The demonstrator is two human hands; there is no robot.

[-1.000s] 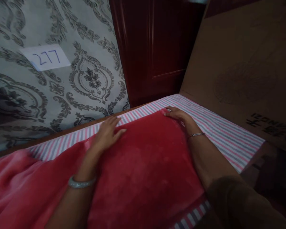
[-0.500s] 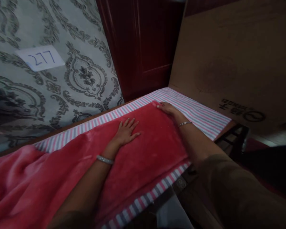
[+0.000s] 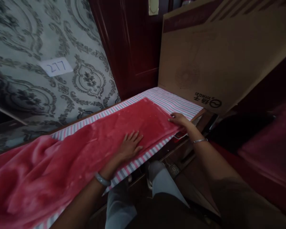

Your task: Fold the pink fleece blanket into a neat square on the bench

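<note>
A red plush blanket point(image 3: 154, 117) lies along a striped cloth point(image 3: 193, 108) in pink, grey and white. Its right part is flat and folded in layers, while its left part is bunched in loose folds. My left hand point(image 3: 130, 148) rests palm down on the flat part, fingers spread, near the front edge. At the blanket's right end, close to the front corner, my right hand point(image 3: 180, 120) has its thumb and fingers closed on the edge. The palm side of that hand is hidden.
A large cardboard box point(image 3: 205, 57) stands behind the right end of the striped cloth. Patterned wallpaper point(image 3: 90, 79) with a paper marked 277 point(image 3: 57, 66) and a dark red door point(image 3: 140, 47) are at the back. My legs point(image 3: 166, 181) are below the front edge.
My right hand has moved from the blanket's far right corner toward its near right corner. My left hand has slid nearer the front edge. The view has shifted, showing my legs.
</note>
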